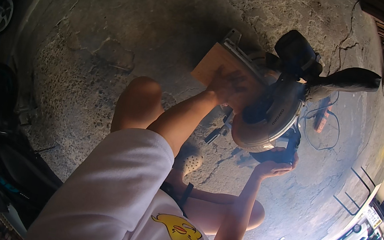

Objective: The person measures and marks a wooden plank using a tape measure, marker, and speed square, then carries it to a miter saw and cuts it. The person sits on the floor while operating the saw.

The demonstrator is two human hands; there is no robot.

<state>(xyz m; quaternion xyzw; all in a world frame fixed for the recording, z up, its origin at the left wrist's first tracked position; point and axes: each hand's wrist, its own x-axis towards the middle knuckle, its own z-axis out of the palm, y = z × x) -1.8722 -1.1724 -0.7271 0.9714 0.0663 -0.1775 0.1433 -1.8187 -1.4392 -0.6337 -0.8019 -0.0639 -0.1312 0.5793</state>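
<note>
A miter saw [265, 131] with a rounded blade guard and a dark motor [299, 51] stands on the ground in front of me. Across its base, against the fence, lies a flat reddish-brown wooden board [210, 65]. My left hand [229, 87] rests on the board with its fingers spread, close to the left of the guard. At the near side of the saw, my right hand [277, 166] is closed round the black handle [292, 147]; part of its fingers is hidden behind it. The blade is mostly covered by the guard.
A dark dust bag [346, 83] sticks out at the saw's right. Beyond it, an orange power strip [322, 117] and a looped cable lie on rough concrete [97, 21]. A motorcycle [11, 167] stands at my left. Metal frames [355, 191] are at the right.
</note>
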